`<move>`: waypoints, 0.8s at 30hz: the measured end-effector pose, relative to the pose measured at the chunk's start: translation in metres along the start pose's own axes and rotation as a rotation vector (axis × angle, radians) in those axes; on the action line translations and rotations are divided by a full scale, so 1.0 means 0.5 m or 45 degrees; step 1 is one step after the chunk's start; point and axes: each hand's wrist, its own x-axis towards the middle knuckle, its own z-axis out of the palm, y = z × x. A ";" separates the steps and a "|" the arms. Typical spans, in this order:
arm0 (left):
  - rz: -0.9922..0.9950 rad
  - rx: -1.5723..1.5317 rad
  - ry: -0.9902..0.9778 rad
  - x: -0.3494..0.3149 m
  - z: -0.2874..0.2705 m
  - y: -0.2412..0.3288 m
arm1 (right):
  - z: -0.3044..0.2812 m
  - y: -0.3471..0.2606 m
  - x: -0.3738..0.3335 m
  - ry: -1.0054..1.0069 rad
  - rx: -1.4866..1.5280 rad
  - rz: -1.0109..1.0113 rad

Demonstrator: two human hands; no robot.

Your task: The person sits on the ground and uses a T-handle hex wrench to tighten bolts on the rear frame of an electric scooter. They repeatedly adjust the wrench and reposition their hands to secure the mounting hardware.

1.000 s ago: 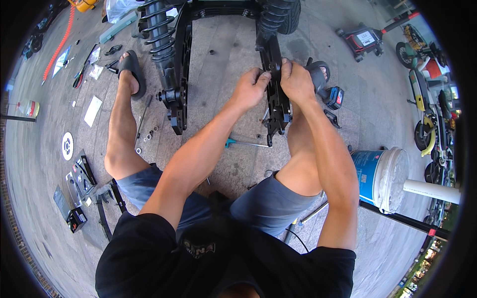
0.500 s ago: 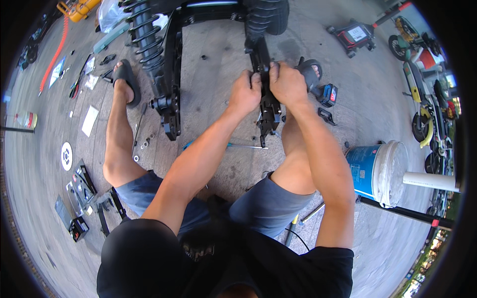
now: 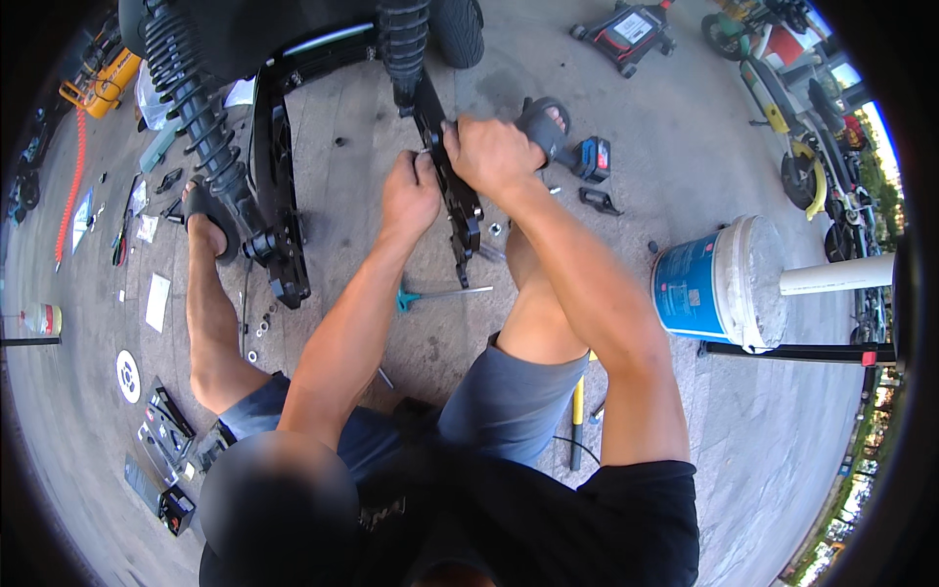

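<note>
A black metal suspension arm (image 3: pixel 458 209) hangs down in front of me below a coil-spring shock absorber (image 3: pixel 403 49). My right hand (image 3: pixel 492 157) is closed over its right side, the fingers wrapped on the upper part. Against its left side, my left hand (image 3: pixel 409 196) is closed, with thumb and fingertips pressed together at the arm. A tiny light spot shows at those fingertips; what it is I cannot make out. To the left stands the matching black arm (image 3: pixel 281 186) with its own spring shock absorber (image 3: pixel 201 108). Neither hand touches that one.
A teal T-handle hex key (image 3: pixel 440 294) lies on the floor below the arm. On the right are a cordless power tool's battery (image 3: pixel 593 158), a blue-and-white bucket (image 3: pixel 699 293) and a floor jack (image 3: pixel 626 37). Nuts (image 3: pixel 256 344), papers (image 3: pixel 157 301) and a white disc (image 3: pixel 128 376) lie left.
The whole view has shifted, so the arms and shock absorbers appear farther left. My left hand sits slightly lower against the arm, and the right hand reaches across its top. The hex key shows more fully.
</note>
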 end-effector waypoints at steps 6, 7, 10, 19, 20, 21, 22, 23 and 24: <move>-0.196 -0.169 -0.058 0.014 0.004 0.001 | 0.018 0.010 0.007 0.065 0.061 0.010; -0.237 -0.188 -0.087 0.012 0.005 -0.012 | 0.022 0.012 0.007 0.067 0.061 -0.008; -0.480 -0.543 -0.222 -0.030 -0.013 -0.083 | 0.035 0.026 0.007 0.104 0.096 -0.003; -0.614 0.270 -0.624 -0.406 -0.113 -0.295 | 0.069 0.063 0.002 0.065 0.083 -0.151; -0.568 0.281 -0.515 -0.415 -0.132 -0.307 | 0.071 0.063 0.001 0.122 0.077 -0.174; -0.588 0.453 -0.362 -0.417 -0.150 -0.317 | 0.072 0.063 0.000 0.092 0.085 -0.158; -0.546 0.598 -0.199 -0.417 -0.172 -0.324 | 0.071 0.065 0.000 0.062 0.091 -0.143; -0.517 0.745 -0.042 -0.416 -0.188 -0.331 | 0.071 0.066 -0.001 0.035 0.096 -0.125; -0.587 0.755 -0.029 -0.412 -0.196 -0.336 | 0.071 0.066 0.001 0.014 0.086 -0.115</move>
